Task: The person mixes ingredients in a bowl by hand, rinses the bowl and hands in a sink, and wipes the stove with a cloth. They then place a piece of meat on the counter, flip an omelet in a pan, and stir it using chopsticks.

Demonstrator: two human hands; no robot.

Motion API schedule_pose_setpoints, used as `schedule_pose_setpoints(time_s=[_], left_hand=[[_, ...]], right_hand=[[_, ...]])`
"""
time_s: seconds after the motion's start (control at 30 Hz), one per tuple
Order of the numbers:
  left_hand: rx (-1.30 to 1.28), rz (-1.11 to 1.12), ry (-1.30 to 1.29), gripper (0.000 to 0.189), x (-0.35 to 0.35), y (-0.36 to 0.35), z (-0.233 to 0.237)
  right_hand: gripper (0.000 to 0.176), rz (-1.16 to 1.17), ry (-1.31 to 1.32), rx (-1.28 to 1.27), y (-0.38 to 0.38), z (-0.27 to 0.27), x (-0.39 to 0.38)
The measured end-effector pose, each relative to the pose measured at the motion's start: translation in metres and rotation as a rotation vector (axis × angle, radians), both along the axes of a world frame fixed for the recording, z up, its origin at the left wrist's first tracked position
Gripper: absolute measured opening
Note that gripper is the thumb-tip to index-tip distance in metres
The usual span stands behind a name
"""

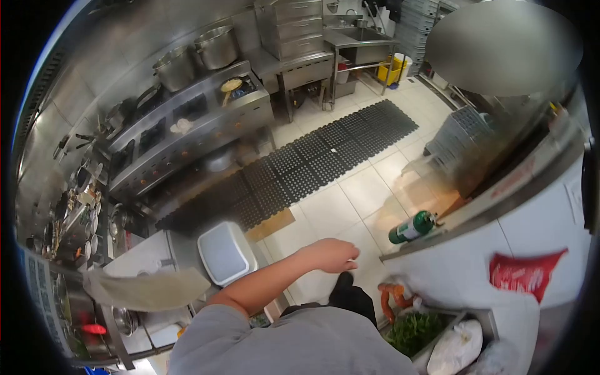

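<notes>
My left hand reaches across in front of my body, over the white tiled floor. Its fingers are curled in, and nothing shows sticking out of them. It touches nothing that I can see. Under my forearm, to the left, is a pale lidded bin. My shoe shows just below the hand. My right hand is not in view. On the right lie an orange-red curved item and a tray of green leaves.
A stove with a pan and two large pots runs along the left. A black rubber mat covers the floor. A green cylinder and a red packet are at right. A person, blurred, stands at upper right.
</notes>
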State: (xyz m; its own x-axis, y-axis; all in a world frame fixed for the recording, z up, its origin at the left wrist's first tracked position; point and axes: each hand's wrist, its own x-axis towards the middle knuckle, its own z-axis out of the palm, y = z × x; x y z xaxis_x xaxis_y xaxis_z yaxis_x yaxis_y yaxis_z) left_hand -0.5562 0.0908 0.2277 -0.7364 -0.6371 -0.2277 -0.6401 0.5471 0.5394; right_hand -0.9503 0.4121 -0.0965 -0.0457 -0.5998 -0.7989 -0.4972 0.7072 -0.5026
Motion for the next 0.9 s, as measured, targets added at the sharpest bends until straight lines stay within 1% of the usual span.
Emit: schedule_pose_setpoints(time_s=[0.07,0.1,0.17,0.2,0.23,0.27,0.3,0.33,0.37,0.4,0.43,0.47,0.5,0.53,0.57,0.6,0.63,0.67,0.7,0.73,0.77,0.8,0.83,0.87,0.9], left_hand=[[0.135,0.045,0.079,0.030,-0.022,-0.080,-0.022],[0.142,0.059,0.072,0.030,-0.025,-0.116,-0.041],[0.121,0.266,0.037,0.030,-0.033,-0.188,-0.103],[0.089,0.350,0.054,0.033,-0.027,-0.217,-0.146],[0.134,0.428,0.023,0.034,-0.016,-0.239,-0.184],[0.179,0.500,-0.019,0.035,0.006,-0.254,-0.223],[0.207,0.522,-0.129,0.036,0.036,-0.262,-0.278],[0.326,0.303,-0.449,0.040,0.068,-0.272,-0.301],[0.419,0.523,-0.538,0.042,0.097,-0.264,-0.314],[0.472,0.615,-0.559,0.043,0.128,-0.260,-0.326],[0.531,0.709,-0.576,0.045,0.154,-0.256,-0.333],[0.549,0.817,-0.578,0.043,0.175,-0.256,-0.331],[0.520,0.858,-0.522,0.040,0.193,-0.258,-0.337],[0.324,0.774,-0.362,0.038,0.218,-0.250,-0.350],[0.698,1.412,-0.216,0.035,0.207,-0.264,-0.325],[0.561,1.115,-0.391,0.030,0.218,-0.265,-0.333],[0.370,0.840,-0.556,0.026,0.225,-0.274,-0.335],[0.428,0.741,-0.570,0.026,0.221,-0.303,-0.335],[0.498,0.686,-0.559,0.026,0.211,-0.342,-0.338],[0.549,0.638,-0.521,0.026,0.201,-0.376,-0.343],[0.576,0.564,-0.496,0.027,0.189,-0.427,-0.349],[0.590,0.465,-0.486,0.028,0.172,-0.490,-0.352],[0.583,0.333,-0.476,0.029,0.159,-0.550,-0.358],[0.523,0.127,-0.516,0.030,0.151,-0.633,-0.365],[0.421,-0.126,-0.580,0.031,0.139,-0.717,-0.369]], right_hand=[[0.022,-0.012,0.002,-0.008,-0.066,-0.015,-0.006],[0.021,-0.008,0.009,-0.019,-0.101,-0.024,-0.011],[0.020,0.036,0.020,-0.064,-0.171,-0.042,-0.026],[0.020,0.115,0.037,-0.128,-0.214,-0.050,-0.037],[0.019,0.261,0.082,-0.229,-0.258,-0.059,-0.049],[0.019,0.460,0.146,-0.387,-0.304,-0.068,-0.058],[0.018,0.693,0.257,-0.569,-0.361,-0.079,-0.070],[0.018,0.799,0.361,-0.733,-0.415,-0.083,-0.075],[0.016,0.318,-0.092,-0.288,-0.494,-0.076,-0.078],[0.015,-0.329,-0.341,0.054,-0.573,-0.066,-0.079],[0.018,-0.372,-0.352,-0.072,-0.645,-0.035,-0.071],[0.023,-0.414,-0.361,-0.194,-0.710,0.010,-0.056],[0.025,-0.330,-0.319,-0.218,-0.774,0.023,-0.061],[0.026,-0.246,-0.251,-0.281,-0.831,0.039,-0.061],[0.024,-0.210,-0.205,-0.346,-0.883,0.058,-0.060],[0.019,-0.173,-0.209,-0.368,-0.932,0.062,-0.067],[0.017,-0.151,-0.187,-0.388,-0.975,0.071,-0.069],[0.015,-0.148,-0.160,-0.408,-1.010,0.078,-0.075],[0.015,-0.233,-0.131,-0.410,-1.037,0.079,-0.090],[0.016,-0.227,-0.083,-0.418,-1.063,0.072,-0.097],[0.016,-0.220,-0.043,-0.415,-1.083,0.061,-0.098],[0.016,-0.291,-0.029,-0.404,-1.096,0.038,-0.105],[0.015,-0.338,0.018,-0.300,-1.089,0.005,-0.123],[0.014,-0.370,0.062,-0.201,-1.079,-0.011,-0.136],[0.012,-0.437,-0.031,-0.077,-1.076,-0.002,-0.135]])
